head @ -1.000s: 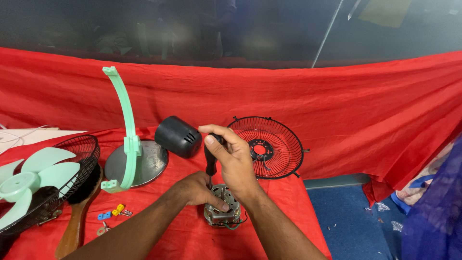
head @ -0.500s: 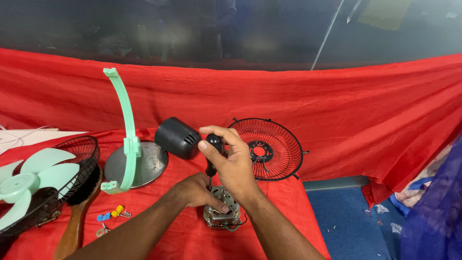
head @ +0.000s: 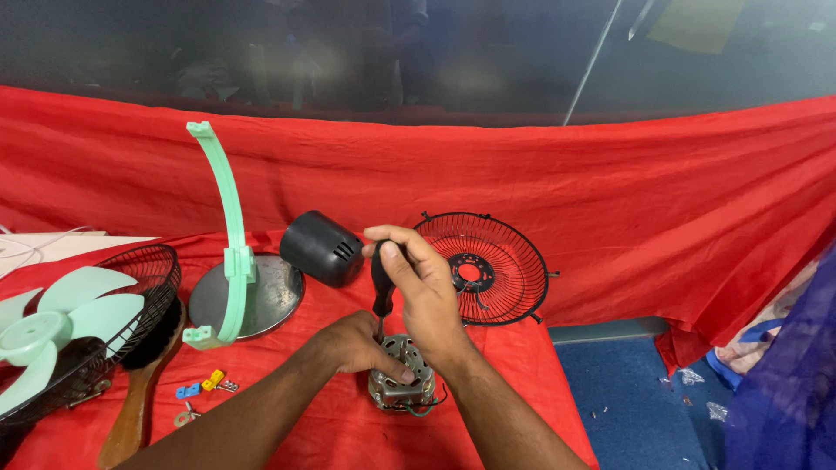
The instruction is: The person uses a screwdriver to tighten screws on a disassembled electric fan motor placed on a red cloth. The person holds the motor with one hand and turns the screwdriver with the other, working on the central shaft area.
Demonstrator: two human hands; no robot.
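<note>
On a red-draped desk [head: 331, 435], the right hand [head: 424, 292] closes around a black-handled screwdriver [head: 380, 280] held upright over a small fan motor [head: 401, 376], which the left hand [head: 361, 342] steadies with fingers curled on its housing. At the left, a black wire guard [head: 131, 324] cradles pale green fan blades [head: 61, 326].

We grip the screwdriver [head: 381, 283] upright in our right hand [head: 424, 292]; our left hand [head: 357, 344] steadies the fan motor [head: 401, 374] on the red-draped tabletop [head: 331, 426], near the black motor cover [head: 320, 248].
</note>
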